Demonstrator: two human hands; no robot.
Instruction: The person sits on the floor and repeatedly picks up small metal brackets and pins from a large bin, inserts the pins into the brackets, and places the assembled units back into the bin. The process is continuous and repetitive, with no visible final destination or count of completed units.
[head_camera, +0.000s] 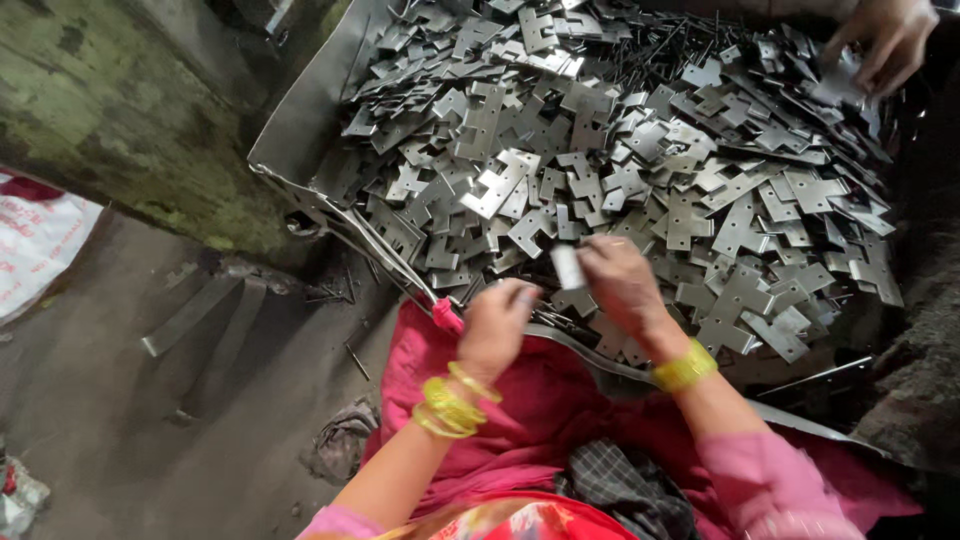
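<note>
1. While the left hand (497, 325) hovers at the near rim of the metal tray (300, 130), its fingers are curled inward; whether they pinch anything cannot be told from this view.
2. The right hand (618, 282) is closed on a small bright metal piece (567, 266), held just above the near edge of the heap. The two hands are close together but not touching.
3. The heap of flat stamped hinge plates (620, 150) fills the tray from rim to rim. No sorted or finished stack shows anywhere, so most of the plates appear unhandled; judged from this, the work is far from complete.
4. Thin dark pins or wires (665, 45) lie mixed among the plates at the far side of the heap.
5. Another person's hand (885, 40) reaches into the heap at the far right corner, well apart from the wearer's hands.
6. A pink cloth (530, 400) covers the lap below the tray edge; yellow bangles (452, 405) sit on both wrists.
7. Loose metal strips (190, 315) lie on the floor (100, 400) to the left, beside a mossy wall (120, 110) and a white sack (35, 245).
8. Obstruction: overlapping, interlocked plates with sharp edges make single pieces awkward to lift.
</note>
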